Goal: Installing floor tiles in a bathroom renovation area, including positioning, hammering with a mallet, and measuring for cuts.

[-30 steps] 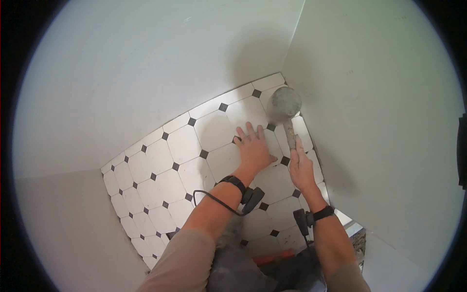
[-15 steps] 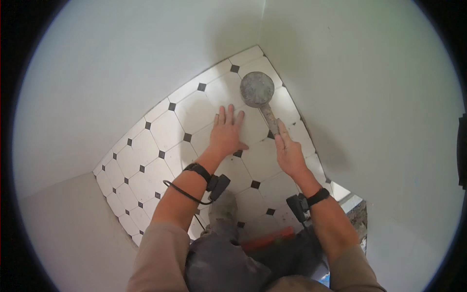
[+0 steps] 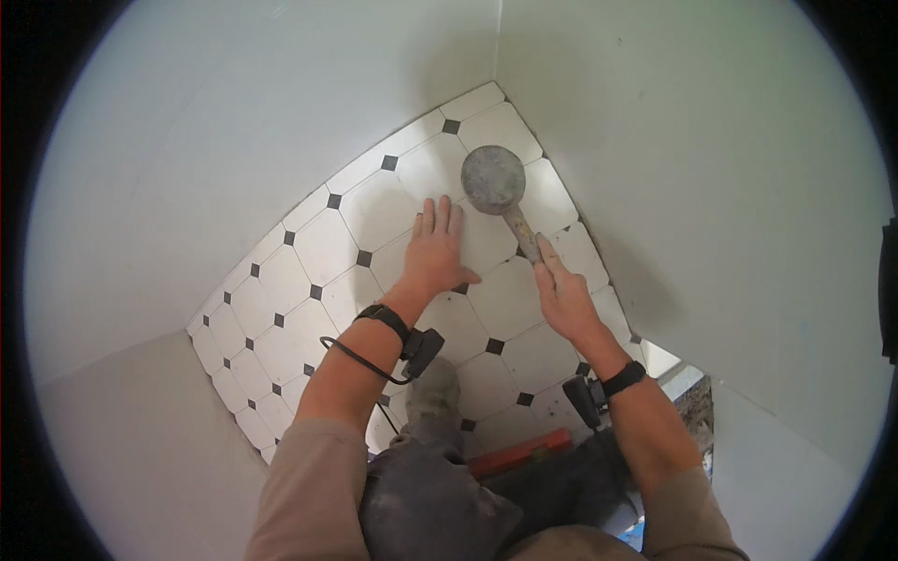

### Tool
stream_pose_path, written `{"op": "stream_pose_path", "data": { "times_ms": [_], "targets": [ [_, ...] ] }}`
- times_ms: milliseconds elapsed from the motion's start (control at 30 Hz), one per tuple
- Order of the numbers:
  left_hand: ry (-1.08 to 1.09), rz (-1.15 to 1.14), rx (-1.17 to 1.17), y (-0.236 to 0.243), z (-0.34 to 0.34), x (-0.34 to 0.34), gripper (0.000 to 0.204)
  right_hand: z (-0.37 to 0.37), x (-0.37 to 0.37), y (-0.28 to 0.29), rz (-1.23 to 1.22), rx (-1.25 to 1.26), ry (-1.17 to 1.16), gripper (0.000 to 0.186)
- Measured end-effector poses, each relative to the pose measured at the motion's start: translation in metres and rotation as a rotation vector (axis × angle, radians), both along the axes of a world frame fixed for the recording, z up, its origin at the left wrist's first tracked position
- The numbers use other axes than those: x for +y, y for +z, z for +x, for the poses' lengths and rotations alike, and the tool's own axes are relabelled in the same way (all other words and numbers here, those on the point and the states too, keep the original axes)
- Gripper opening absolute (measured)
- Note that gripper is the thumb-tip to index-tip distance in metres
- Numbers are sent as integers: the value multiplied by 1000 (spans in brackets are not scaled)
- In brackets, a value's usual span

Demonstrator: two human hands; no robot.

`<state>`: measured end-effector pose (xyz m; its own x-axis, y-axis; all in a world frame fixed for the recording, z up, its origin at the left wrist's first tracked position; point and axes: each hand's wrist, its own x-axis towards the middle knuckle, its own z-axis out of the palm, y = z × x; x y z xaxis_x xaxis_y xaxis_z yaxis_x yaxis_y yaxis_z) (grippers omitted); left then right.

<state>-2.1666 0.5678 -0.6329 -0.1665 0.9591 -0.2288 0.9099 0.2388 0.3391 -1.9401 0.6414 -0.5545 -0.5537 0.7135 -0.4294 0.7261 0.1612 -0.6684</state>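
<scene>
My right hand [image 3: 567,297] grips the handle of a mallet [image 3: 493,179] with a round, grey, dusty head. The head is above the white floor tiles [image 3: 323,245] near the far corner; whether it touches them I cannot tell. My left hand [image 3: 436,259] lies flat on the tiles left of the handle, its fingers spread and pointing away from me. Small black diamond-shaped insets [image 3: 364,258] sit where the white tiles meet. The mallet's handle end is hidden in my right hand.
Pale walls [image 3: 711,187] rise close along the tiled floor and meet at the far corner. My dusty boot [image 3: 433,388] stands on the tiles. A red bar-shaped thing [image 3: 524,453] lies near my legs. Rough, unfinished ground [image 3: 694,411] shows at the lower right.
The mallet's head has shifted slightly toward me. My left hand stays flat in nearly the same place. The view has moved a little.
</scene>
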Motion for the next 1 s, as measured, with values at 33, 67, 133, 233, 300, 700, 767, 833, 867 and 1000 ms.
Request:
{"op": "stream_pose_path", "data": {
  "times_ms": [33, 67, 133, 233, 300, 700, 767, 833, 867, 1000],
  "targets": [
    [2, -4, 2, -1, -1, -1, 121, 3, -5, -1, 39, 58, 9, 51],
    [3, 21, 2, 0, -1, 2, 121, 8, -7, 1, 86, 109, 12, 51],
    [0, 51, -3, 2, 4, 3, 121, 21, -10, -12, 73, 20, 23, 51],
    [-6, -46, 22, 8, 2, 6, 120, 19, -8, -3, 47, 20, 14, 52],
    [19, -40, -3, 10, 2, 5, 120, 26, -12, 0, 27, 80, -20, 52],
    [-1, -44, 52, 3, 9, 4, 124, 49, -18, -22, 56, -56, 40, 54],
    [32, -50, 57, 5, 15, 3, 124, 42, -19, -18, 53, -8, 16, 53],
    [73, -58, 70, 5, 16, 3, 124, 38, -19, -5, 27, 18, 0, 52],
    [81, -51, 65, 4, 16, 2, 122, 35, -21, -1, 2, 43, -17, 52],
    [63, -26, 16, -1, 14, 5, 117, 42, -21, -7, 14, 42, -59, 51]
  ]
}}
